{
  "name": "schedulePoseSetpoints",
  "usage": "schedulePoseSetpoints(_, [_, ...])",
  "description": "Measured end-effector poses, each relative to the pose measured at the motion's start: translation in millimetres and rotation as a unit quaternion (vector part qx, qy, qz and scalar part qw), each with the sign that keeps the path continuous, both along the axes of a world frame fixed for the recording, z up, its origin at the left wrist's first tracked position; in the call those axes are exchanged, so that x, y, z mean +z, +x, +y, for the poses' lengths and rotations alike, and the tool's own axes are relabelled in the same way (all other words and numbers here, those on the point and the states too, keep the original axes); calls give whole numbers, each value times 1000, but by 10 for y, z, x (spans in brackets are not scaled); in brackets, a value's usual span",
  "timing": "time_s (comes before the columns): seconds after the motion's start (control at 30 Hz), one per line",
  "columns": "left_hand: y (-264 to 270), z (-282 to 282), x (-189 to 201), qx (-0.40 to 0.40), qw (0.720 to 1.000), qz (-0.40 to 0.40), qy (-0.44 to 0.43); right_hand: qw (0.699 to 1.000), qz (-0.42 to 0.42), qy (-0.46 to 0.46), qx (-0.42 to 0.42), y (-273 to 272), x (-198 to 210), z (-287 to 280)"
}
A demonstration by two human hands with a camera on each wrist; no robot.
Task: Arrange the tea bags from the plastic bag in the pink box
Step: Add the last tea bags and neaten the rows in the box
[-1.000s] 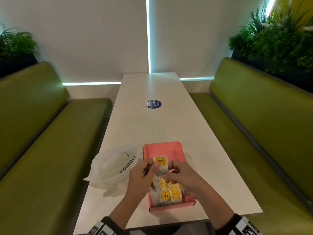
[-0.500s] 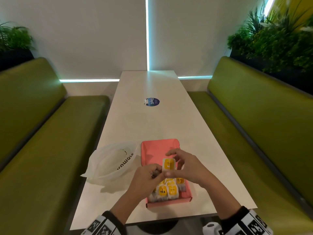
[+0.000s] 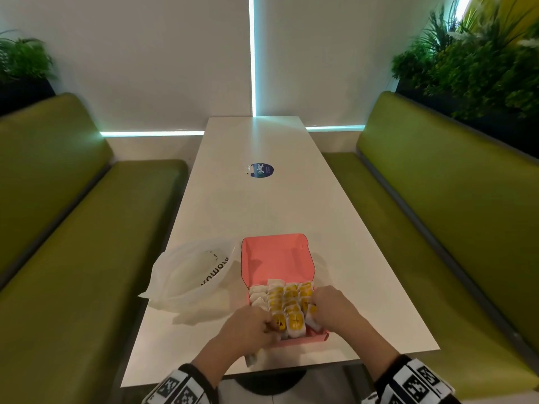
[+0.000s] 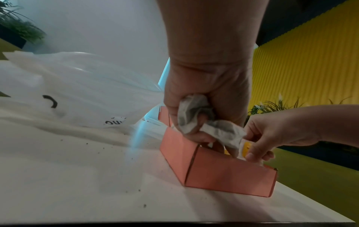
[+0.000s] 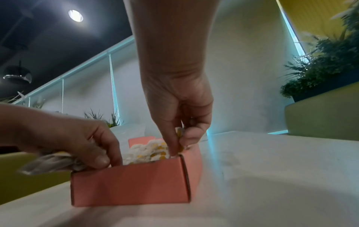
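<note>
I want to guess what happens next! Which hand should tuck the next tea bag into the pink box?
Probably the right hand. It already pinches a tea bag just above the pink box, at the right-hand row. The left hand grips a bunch of spare tea bags at the box's near left corner, so it is busy.

The left hand [image 4: 205, 98], fingers curled, covers most of the crumpled white paper tea bags [image 4: 196, 116] it grips, so their number is unclear. Beside that grip, the right hand [image 5: 182, 110] hides the near right corner of the pink cardboard box [image 5: 130, 184].
</note>
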State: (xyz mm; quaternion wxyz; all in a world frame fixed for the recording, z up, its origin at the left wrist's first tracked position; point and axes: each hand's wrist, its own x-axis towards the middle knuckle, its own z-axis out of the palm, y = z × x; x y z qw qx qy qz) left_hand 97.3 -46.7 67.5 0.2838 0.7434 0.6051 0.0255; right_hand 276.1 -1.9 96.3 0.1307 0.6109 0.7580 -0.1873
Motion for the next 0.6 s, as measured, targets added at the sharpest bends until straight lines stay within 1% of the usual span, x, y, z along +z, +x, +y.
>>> schedulePoseSetpoints(0.07, [3, -4, -6, 1, 1000, 14, -2, 1000, -14, -2, -1, -39, -26, -33])
schedulePoseSetpoints(0.13, [0, 6, -17, 2, 1000, 18, -5, 999, -40, 5, 15, -69, -19, -42])
schedulePoseSetpoints(0.2, [-3, 11, -21, 0, 1000, 25, -4, 999, -46, 1, 28, -79, -50, -34])
schedulePoseSetpoints(0.37, [-18, 20, -44, -8, 999, 41, 0, 991, -73, 68, 84, -72, -217, 12])
schedulePoseSetpoints(0.5, [-21, 29, -56, -13, 999, 38, -6, 987, -64, 118, 85, -103, -299, 36])
schedulePoseSetpoints(0.6, [-27, 29, -72, -9, 999, 32, -5, 987, -17, 152, 54, -56, -312, 18])
